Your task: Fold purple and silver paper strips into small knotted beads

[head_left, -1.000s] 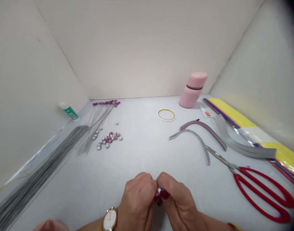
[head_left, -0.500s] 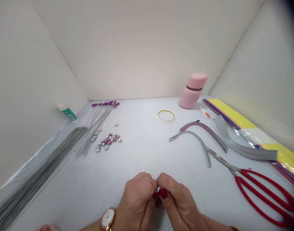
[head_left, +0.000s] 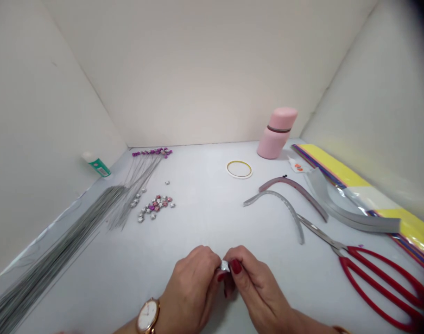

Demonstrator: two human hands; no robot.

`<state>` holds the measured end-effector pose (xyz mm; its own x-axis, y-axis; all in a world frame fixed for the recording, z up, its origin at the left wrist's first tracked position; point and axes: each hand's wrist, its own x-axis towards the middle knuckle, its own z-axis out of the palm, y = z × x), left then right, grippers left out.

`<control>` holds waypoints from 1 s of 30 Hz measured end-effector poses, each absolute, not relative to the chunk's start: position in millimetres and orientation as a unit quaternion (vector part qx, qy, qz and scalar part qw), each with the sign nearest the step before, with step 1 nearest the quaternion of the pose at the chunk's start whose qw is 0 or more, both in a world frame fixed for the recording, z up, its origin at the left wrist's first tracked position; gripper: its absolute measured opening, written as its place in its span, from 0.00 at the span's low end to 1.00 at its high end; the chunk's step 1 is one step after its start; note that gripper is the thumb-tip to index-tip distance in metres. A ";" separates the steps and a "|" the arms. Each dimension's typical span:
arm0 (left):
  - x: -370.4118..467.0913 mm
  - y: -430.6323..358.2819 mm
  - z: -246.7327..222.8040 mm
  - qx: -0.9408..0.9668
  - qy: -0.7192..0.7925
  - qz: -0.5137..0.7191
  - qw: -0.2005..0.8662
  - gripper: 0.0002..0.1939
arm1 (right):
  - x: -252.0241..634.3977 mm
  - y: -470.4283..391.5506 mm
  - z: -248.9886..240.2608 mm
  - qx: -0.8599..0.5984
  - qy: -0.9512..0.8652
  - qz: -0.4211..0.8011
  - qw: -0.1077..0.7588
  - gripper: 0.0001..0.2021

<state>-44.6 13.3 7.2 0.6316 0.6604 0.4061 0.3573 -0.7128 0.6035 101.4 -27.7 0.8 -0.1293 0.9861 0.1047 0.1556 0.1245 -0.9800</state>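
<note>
Between the fingertips of both hands, close to the front of the table, is a small silver paper star [head_left: 224, 266], partly covered by the fingers. My left hand [head_left: 196, 283], with a watch [head_left: 148, 315] at its wrist, pinches the star's left side. On the other side, the thumb and forefinger of my right hand [head_left: 258, 283] pinch it. Farther off to the left lies a loose pile of small silver, pink and purple paper stars [head_left: 158, 204].
Thin grey wires [head_left: 69, 236] lie along the left, some tipped with purple stars [head_left: 152, 151]. A glue stick [head_left: 98, 166] leans left. Behind right are a tape ring [head_left: 239, 176] and pink bottle [head_left: 276, 134]. Curved paper strips [head_left: 295, 213], red-handled scissors [head_left: 364, 269] and packaged sheets [head_left: 323, 160] lie right.
The fingertips have parted slightly, so more of the silver star shows between them. Both hands have shifted a little, the left one toward the left.
</note>
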 end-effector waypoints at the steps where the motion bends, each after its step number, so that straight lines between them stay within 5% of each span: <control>1: -44.6 13.3 7.3 0.867 0.298 0.316 0.245 0.10 | 102.3 -27.1 0.9 -0.472 -0.607 0.455 0.450 0.14; 15: -42.1 13.2 12.6 0.866 0.279 0.346 0.227 0.08 | 105.0 -25.1 -0.4 -0.477 -0.731 0.287 0.394 0.06; 21: -40.3 10.7 11.2 0.861 0.224 0.418 0.182 0.10 | 101.7 -22.3 -0.9 -0.395 -0.785 0.143 0.456 0.10; 30: -40.1 9.0 10.3 0.842 0.234 0.418 0.248 0.15 | 103.2 -28.9 10.0 -0.428 -0.771 0.146 0.448 0.09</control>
